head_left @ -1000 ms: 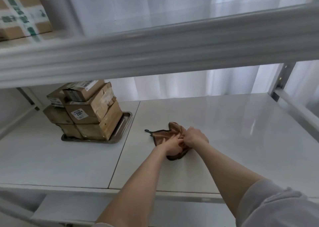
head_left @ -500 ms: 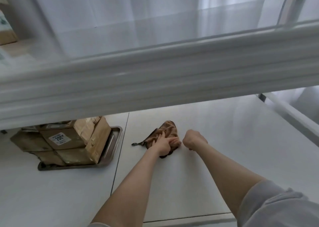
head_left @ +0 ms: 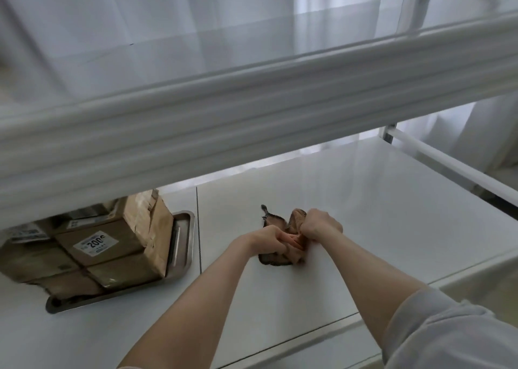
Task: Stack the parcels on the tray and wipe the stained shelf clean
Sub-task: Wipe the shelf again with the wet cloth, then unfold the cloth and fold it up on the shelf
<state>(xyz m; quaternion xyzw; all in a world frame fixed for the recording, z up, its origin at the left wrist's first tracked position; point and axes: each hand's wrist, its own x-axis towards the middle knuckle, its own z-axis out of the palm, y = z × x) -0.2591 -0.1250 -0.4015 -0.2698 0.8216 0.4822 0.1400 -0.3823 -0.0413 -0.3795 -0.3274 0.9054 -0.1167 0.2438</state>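
A brown cloth (head_left: 273, 222) lies bunched on the white shelf (head_left: 378, 214) near its middle. My left hand (head_left: 269, 238) and my right hand (head_left: 321, 225) meet over the cloth, both closed on its folds. One corner of the cloth sticks out toward the back left. Several brown cardboard parcels (head_left: 112, 245) with white labels are stacked on a metal tray (head_left: 183, 239) at the left of the shelf. The upper shelf's front edge hides the top of the stack.
The white front rail of the upper shelf (head_left: 252, 121) crosses the view just above the hands. A metal upright (head_left: 388, 134) and side rail (head_left: 454, 166) bound the shelf on the right. White curtains hang behind. A seam (head_left: 198, 228) splits the shelf boards.
My right hand has come back onto the cloth beside the left; half a second ago it was a fist apart from it. The view has tilted, so the upper rail covers more.
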